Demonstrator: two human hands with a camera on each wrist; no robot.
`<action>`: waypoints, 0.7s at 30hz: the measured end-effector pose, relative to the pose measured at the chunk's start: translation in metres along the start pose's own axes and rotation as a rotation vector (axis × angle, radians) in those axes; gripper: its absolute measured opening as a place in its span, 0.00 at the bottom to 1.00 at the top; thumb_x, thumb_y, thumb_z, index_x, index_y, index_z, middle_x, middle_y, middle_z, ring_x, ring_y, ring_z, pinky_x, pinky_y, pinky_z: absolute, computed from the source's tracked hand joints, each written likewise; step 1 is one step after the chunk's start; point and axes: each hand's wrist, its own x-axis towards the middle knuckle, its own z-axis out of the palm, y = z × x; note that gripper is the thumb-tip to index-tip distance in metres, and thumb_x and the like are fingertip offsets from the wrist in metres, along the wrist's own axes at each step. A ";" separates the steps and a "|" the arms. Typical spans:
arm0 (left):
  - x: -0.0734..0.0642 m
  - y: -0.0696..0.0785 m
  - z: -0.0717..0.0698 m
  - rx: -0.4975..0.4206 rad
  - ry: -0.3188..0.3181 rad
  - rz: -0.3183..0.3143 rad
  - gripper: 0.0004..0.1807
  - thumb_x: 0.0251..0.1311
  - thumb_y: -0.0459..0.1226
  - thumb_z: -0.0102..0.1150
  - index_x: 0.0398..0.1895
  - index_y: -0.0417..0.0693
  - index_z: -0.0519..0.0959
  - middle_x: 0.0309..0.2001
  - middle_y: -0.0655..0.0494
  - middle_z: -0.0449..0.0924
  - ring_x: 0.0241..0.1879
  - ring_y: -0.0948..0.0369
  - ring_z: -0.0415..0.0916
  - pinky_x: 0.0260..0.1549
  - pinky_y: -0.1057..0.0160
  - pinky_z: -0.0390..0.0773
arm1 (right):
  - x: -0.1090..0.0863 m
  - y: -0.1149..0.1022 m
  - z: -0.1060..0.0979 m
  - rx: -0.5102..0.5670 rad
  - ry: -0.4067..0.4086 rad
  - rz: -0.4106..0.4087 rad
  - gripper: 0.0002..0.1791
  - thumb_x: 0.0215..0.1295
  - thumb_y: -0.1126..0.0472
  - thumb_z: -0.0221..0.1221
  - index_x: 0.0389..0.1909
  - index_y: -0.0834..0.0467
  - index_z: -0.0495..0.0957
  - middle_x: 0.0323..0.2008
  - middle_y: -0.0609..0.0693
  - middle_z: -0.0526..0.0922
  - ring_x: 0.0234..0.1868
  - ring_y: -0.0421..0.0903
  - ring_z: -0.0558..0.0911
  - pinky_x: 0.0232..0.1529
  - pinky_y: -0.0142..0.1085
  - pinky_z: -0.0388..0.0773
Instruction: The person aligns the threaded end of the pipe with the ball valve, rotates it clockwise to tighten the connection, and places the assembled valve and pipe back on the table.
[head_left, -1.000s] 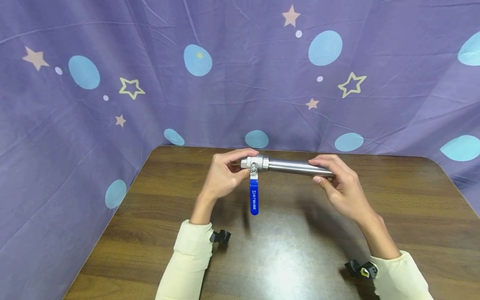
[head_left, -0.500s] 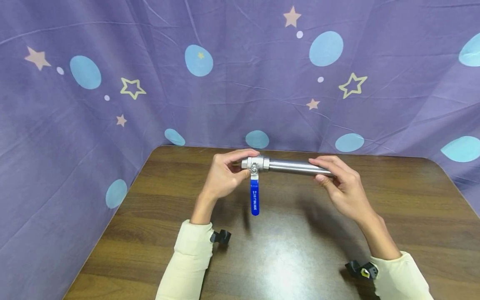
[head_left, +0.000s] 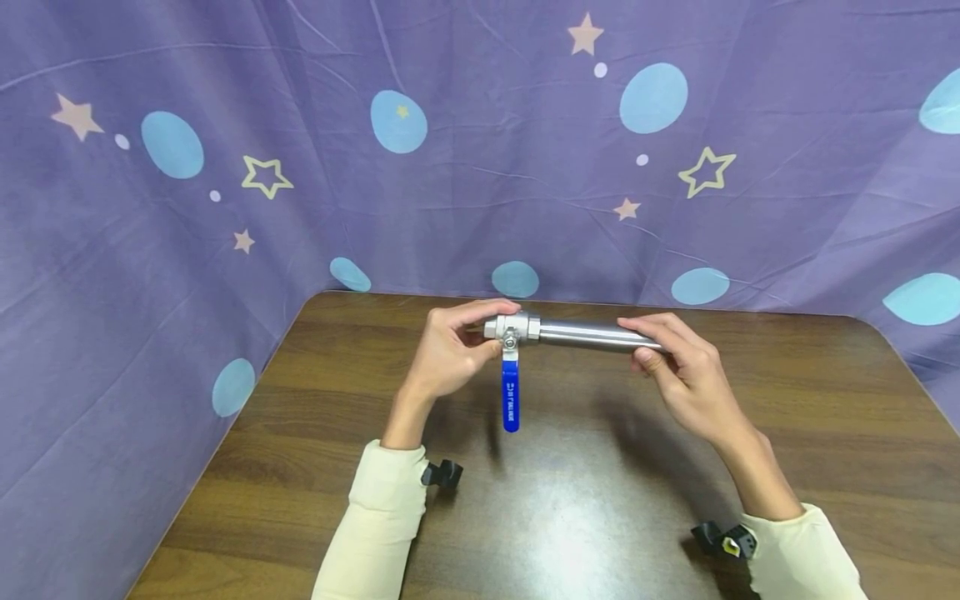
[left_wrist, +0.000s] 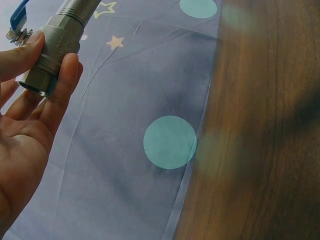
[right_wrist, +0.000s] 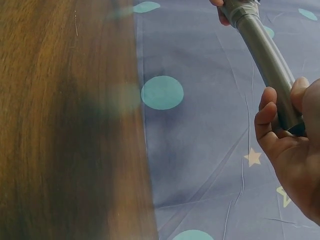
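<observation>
A silver ball valve [head_left: 513, 326] with a blue lever handle [head_left: 511, 396] is joined to a straight steel pipe [head_left: 585, 333]. Both are held level above the table, the lever pointing toward me. My left hand [head_left: 448, 350] grips the valve body between thumb and fingers; the left wrist view shows the valve's open hexagonal end [left_wrist: 37, 82] near the palm. At the other side my right hand [head_left: 686, 379] holds the free end of the pipe, thumb below and fingers on top. In the right wrist view the pipe [right_wrist: 267, 55] runs up to the valve.
Beneath the hands lies a brown wood-grain table [head_left: 315, 517] with a bright glare spot. A purple curtain [head_left: 480, 167] with stars and blue dots stands along its far and left edges. Black camera mounts [head_left: 442, 474] sit on both cuffs.
Hardly anything differs. The view has shifted by a few pixels, and both hands keep their hold on the valve and pipe.
</observation>
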 end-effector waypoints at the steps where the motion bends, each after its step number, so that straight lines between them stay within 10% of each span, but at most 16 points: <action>1: 0.000 0.000 0.000 0.000 -0.001 0.002 0.25 0.51 0.16 0.64 0.56 0.31 0.86 0.58 0.36 0.88 0.46 0.64 0.86 0.44 0.62 0.93 | 0.000 0.000 0.000 -0.001 -0.001 -0.009 0.26 0.65 0.83 0.61 0.62 0.65 0.84 0.45 0.50 0.83 0.33 0.33 0.79 0.32 0.21 0.77; 15: 0.000 -0.001 0.000 0.005 0.018 -0.001 0.26 0.51 0.15 0.64 0.56 0.31 0.86 0.58 0.36 0.88 0.46 0.65 0.86 0.45 0.63 0.93 | -0.001 -0.005 0.004 0.103 -0.024 0.024 0.37 0.58 0.87 0.64 0.70 0.69 0.71 0.68 0.62 0.71 0.52 0.38 0.78 0.43 0.19 0.83; 21: 0.001 0.000 0.000 0.009 0.022 -0.004 0.26 0.51 0.15 0.64 0.56 0.31 0.86 0.57 0.36 0.88 0.46 0.65 0.86 0.45 0.62 0.93 | 0.000 -0.002 0.007 -0.067 -0.003 -0.083 0.27 0.59 0.85 0.64 0.60 0.70 0.74 0.61 0.67 0.74 0.60 0.41 0.74 0.52 0.16 0.75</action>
